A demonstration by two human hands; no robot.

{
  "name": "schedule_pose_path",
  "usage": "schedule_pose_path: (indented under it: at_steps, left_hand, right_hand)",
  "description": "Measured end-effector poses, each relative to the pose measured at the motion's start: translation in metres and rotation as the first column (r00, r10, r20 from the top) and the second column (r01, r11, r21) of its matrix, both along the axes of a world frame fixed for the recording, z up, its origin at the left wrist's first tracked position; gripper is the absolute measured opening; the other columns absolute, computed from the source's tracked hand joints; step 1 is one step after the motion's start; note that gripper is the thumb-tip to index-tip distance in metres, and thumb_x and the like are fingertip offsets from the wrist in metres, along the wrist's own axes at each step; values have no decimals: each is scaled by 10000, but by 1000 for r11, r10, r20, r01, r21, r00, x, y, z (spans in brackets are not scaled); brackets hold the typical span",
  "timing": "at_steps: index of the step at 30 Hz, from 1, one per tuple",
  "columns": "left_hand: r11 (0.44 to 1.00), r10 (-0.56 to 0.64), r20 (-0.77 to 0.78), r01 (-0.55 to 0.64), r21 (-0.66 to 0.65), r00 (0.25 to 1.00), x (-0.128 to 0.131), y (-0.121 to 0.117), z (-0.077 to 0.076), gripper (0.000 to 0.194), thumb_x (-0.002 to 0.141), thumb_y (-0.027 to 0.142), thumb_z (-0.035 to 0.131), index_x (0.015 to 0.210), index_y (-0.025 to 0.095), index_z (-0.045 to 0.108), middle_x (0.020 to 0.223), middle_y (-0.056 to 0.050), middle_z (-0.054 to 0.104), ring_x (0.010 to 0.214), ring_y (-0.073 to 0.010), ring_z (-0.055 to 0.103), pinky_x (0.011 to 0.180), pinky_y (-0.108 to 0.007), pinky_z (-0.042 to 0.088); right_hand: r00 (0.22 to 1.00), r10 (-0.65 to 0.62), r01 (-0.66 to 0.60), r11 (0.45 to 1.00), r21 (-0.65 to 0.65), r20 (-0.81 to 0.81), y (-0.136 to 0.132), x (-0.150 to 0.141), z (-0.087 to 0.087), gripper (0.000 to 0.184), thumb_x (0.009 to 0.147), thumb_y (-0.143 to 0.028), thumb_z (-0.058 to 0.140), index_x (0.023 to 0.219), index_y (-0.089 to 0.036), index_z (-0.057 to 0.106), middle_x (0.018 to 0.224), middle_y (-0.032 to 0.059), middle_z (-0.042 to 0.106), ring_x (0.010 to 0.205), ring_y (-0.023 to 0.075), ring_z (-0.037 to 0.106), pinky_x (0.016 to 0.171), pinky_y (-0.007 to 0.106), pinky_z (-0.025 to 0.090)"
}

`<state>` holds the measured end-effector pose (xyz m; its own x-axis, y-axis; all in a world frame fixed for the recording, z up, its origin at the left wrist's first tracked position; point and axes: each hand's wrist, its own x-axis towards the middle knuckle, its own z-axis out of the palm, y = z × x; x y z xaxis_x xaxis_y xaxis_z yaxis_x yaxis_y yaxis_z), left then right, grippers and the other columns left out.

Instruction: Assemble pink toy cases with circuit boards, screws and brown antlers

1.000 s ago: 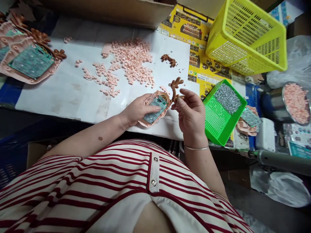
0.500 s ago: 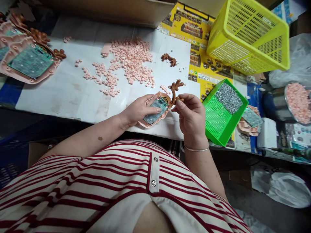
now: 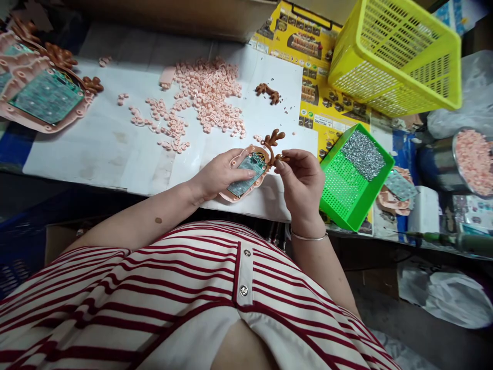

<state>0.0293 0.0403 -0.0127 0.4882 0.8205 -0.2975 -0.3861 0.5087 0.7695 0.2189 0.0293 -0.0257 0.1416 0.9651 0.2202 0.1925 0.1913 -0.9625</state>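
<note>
My left hand [image 3: 217, 177] is closed round a pink plastic toy shell [image 3: 232, 199], its thumb lying over the green circuit board [image 3: 256, 163] inside. At the shell's upper right end, my right hand [image 3: 302, 180] pinches one branch of a brown antler piece [image 3: 275, 137]. The antler's base touches the shell's edge; whether it is seated there I cannot tell. Another brown antler piece [image 3: 267, 93] lies on the white work surface [image 3: 150, 174] beyond my hands, with small dark crumbs around it. A heap of small pink plastic parts [image 3: 217, 95] spreads to its left.
On the left are several pink shells with boards and antlers [image 3: 46, 97]. A green basket [image 3: 358, 205] of small metal screws stands right of my hand, a yellow crate [image 3: 393, 77] behind it. Further right are a metal bowl of pink parts [image 3: 475, 159] and a green-handled tool [image 3: 435, 238].
My right hand has moved slightly left with the antler piece, bringing it closer against the shell's end. The left hand and shell stay almost in place.
</note>
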Motion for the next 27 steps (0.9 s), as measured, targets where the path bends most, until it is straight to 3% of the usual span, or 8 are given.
schedule_pose_path:
  at_steps: [7, 10, 14, 20, 27]
  left_hand:
    - [995, -97, 82, 97, 3, 992, -6, 4, -2, 372, 673, 224, 820, 991, 118, 657, 849, -79, 721, 732, -187, 679, 715, -309, 527]
    - [996, -87, 60, 86, 19, 994, -6, 5, -3, 385, 672, 229, 823, 1006, 126, 661, 838, -72, 724, 723, -182, 672, 720, -308, 524]
    - [998, -56, 12, 55, 27, 998, -4, 3, -4, 378, 660, 212, 819, 998, 136, 670, 837, -61, 736, 716, -181, 677, 758, -335, 536]
    - [999, -36, -23, 37, 29, 999, 0, 1, -3, 394, 658, 194, 806, 1019, 140, 657, 847, -58, 732, 707, -192, 689, 725, -348, 559]
    - [998, -49, -47, 51, 48, 998, -1, 0, -2, 388, 671, 205, 792, 1020, 138, 635, 800, -57, 722, 646, -188, 680, 638, -317, 541]
  right_hand:
    - [938, 0, -74, 977, 201, 345, -4, 3, 5, 68, 907, -324, 685, 968, -295, 675, 923, 19, 683, 855, 168, 640, 808, 375, 566]
    - [983, 24, -39, 996, 76, 182, -1, 2, 4, 161, 862, -409, 737, 944, -292, 663, 892, 5, 670, 800, 156, 626, 739, 345, 574]
    - [991, 101, -111, 988, -111, -93, 3, 4, -1, 304, 757, -464, 831, 947, -286, 673, 840, -24, 649, 728, 122, 612, 642, 279, 562]
    - [988, 103, -113, 990, -88, -111, -1, -2, 5, 352, 789, -525, 798, 1058, -321, 699, 1002, -4, 705, 897, 144, 659, 832, 317, 599]
    - [996, 70, -74, 996, -58, -63, -2, -6, -1, 219, 796, -427, 817, 947, -294, 730, 926, -23, 741, 834, 133, 683, 809, 318, 608]
